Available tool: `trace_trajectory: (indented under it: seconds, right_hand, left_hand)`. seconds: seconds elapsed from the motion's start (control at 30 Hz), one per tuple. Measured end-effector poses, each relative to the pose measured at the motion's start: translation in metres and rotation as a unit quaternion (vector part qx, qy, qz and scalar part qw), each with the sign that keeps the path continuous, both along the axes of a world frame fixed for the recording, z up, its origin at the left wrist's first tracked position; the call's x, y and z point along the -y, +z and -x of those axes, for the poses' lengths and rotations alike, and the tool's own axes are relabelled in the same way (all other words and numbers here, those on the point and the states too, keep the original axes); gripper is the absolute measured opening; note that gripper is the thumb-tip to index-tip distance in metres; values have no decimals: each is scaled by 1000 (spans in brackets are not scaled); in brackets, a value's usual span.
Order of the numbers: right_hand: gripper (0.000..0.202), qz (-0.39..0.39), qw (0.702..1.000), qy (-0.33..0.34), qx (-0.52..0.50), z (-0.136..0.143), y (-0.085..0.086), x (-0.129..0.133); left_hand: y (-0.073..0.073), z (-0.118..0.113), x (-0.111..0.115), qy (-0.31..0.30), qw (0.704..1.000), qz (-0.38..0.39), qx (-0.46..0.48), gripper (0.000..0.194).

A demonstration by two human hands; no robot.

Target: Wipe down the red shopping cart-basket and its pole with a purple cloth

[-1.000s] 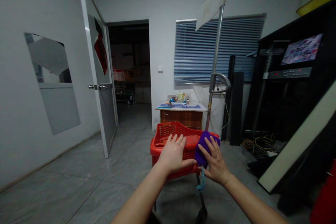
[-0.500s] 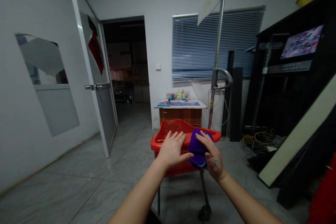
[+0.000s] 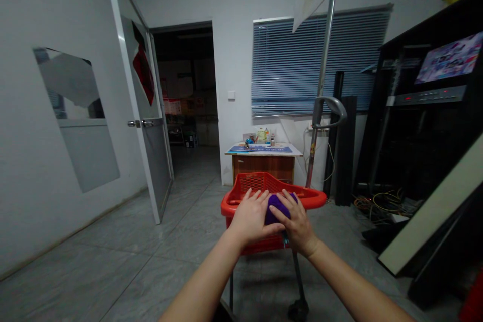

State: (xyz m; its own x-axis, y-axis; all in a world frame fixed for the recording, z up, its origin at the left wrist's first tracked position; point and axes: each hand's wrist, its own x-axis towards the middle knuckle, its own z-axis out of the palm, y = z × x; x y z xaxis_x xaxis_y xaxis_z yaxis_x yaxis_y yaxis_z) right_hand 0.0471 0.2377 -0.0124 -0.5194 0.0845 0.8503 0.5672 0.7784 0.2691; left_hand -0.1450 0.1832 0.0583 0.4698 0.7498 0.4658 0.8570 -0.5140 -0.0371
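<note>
Low in front of me stands a red plastic shopping cart [image 3: 309, 200] with a mesh basket and dark legs. My left hand [image 3: 252, 216] lies on its near rim, palm down, fingers stretched forward. Right beside it, my right hand [image 3: 296, 219] presses a purple cloth [image 3: 278, 209] onto the same rim, fingers bent over the fabric. A small bluish edge of the cloth shows below the right palm. The thumb of my left hand reaches across to the right hand, and part of the cloth is hidden beneath the fingers.
A metal pole [image 3: 321, 70] with a grey handle and white panel rises behind the cart. Beyond is a small wooden table [image 3: 264, 165] bearing small items. An open door [image 3: 145, 126] stands left; a black rack [image 3: 381, 110], cables and a leaning pale board [image 3: 433, 201] are right.
My right hand has moved left along the rim with the purple cloth, up against my left hand, its fingers now curled more over it. The view has shifted slightly.
</note>
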Motion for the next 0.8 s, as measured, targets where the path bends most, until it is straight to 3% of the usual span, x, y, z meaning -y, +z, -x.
trace_trajectory:
  seconds: [0.27, 0.4, 0.5, 0.57, 0.67, 0.8]
  right_hand:
    - [50, -6, 998, -9, 62, -44, -6, -11]
    - [56, 29, 998, -52, 17, -86, -15, -22]
    - [64, 67, 993, -84, -40, -98, -13, -24]
    - [68, 75, 994, -63, -40, -86, -8, -18]
    - [72, 47, 999, -8, 10, -47, 1, -5]
    - [64, 25, 1000, -19, -1, -5, 6, 4]
  left_hand:
    - [1, -2, 1, -10, 1000, 8, -8, 90]
    - [0, -5, -2, -16, 1000, 6, -11, 90]
    - [-1, -9, -5, -18, 1000, 4, -11, 89]
    - [-1, -12, -6, -20, 1000, 0, -7, 89]
    - [-3, -15, -6, -21, 1000, -7, 1, 89]
    - [-3, -13, -7, -20, 1000, -2, 0, 88]
